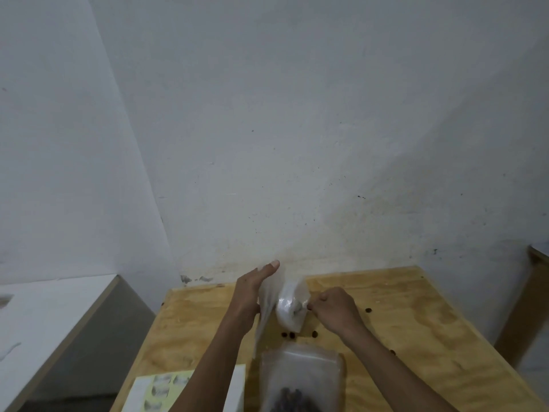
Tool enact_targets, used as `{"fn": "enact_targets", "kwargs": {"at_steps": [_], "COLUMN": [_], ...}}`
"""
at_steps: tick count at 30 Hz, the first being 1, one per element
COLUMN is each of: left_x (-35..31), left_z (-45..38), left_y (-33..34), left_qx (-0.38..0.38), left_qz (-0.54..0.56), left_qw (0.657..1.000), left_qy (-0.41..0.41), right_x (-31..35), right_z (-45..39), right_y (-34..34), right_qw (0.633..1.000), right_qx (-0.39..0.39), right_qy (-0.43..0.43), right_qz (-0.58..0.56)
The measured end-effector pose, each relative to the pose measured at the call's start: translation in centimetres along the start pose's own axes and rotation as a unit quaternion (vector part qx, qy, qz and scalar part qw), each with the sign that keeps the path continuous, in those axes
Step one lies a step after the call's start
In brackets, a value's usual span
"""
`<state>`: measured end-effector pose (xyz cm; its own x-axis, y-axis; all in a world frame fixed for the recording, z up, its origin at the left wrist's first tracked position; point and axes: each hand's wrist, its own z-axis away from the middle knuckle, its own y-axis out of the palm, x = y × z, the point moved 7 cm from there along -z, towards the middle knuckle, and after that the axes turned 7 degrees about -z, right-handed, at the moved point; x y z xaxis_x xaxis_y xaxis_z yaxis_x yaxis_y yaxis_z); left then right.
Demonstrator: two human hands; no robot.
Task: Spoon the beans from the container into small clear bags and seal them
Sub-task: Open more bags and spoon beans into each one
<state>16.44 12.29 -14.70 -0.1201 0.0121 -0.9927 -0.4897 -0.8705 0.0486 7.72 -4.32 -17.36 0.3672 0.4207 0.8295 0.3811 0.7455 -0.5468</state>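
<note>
You are holding a small clear bag (289, 304) between your two hands above the far half of the plywood table (416, 328), just short of the grey wall (297, 114). Your left hand (252, 292) is standing on the bag's left side, fingers stretched nearly flat and thumb pointing up, steadying a loose sheet of plastic (263, 316) that is trailing downward toward you; whether it is pinching that plastic cannot be told. Your right hand (334, 304) is curled closed at the bag's right edge, apparently pinching the bag or a spoon handle there, though blur is hiding which. The bag is lying directly between the hands, its long axis running roughly away from you, and the right hand looks nearer its opening. The container (300, 379) of dark beans (289, 399) is sitting just nearer you, below the bag, so any next scoop would probably mean drawing the right hand back toward your body. Stray beans (292, 335) are lying scattered on the table under and to the right of the bag. A label sheet (166, 388) is resting at your lower left, well clear, and nothing appears to be blocking the path.
</note>
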Motion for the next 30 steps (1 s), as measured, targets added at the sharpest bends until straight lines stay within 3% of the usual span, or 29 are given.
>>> {"fn": "enact_targets", "kwargs": {"at_steps": [3, 8, 14, 19, 23, 26, 30], "left_x": [-1.0, -2.1, -4.8, -6.7, -6.6, -5.7, -3.8], "left_z": [0.5, 2.0, 5.0, 6.2, 5.7, 5.0, 4.0], "left_y": [-0.7, -0.3, 2.5, 2.7, 2.3, 2.0, -0.1], "left_qx": [-0.044, -0.076, -0.066, -0.039, 0.009, 0.028, -0.001], "left_qz": [-0.136, -0.377, -0.393, -0.306, -0.201, -0.218, -0.213], "left_qw": [0.986, 0.895, 0.842, 0.881, 0.942, 0.949, 0.958], "left_qy": [0.085, 0.227, 0.363, 0.359, 0.27, 0.227, 0.191], "right_x": [-0.3, -0.1, 1.2, 1.2, 1.4, 1.5, 0.1], "right_z": [-0.4, -0.4, 0.1, 0.4, 1.0, 1.1, 0.7], "right_y": [-0.4, -1.1, -1.0, -0.5, -0.2, -0.1, -0.7], "right_qw": [1.0, 0.998, 0.992, 0.991, 0.994, 0.996, 0.998], "right_qx": [-0.013, -0.034, -0.02, -0.034, -0.042, -0.028, -0.02], "right_qy": [0.007, 0.01, -0.003, -0.003, 0.026, 0.013, 0.031], "right_qz": [-0.004, 0.046, 0.126, 0.131, 0.096, 0.088, 0.041]}}
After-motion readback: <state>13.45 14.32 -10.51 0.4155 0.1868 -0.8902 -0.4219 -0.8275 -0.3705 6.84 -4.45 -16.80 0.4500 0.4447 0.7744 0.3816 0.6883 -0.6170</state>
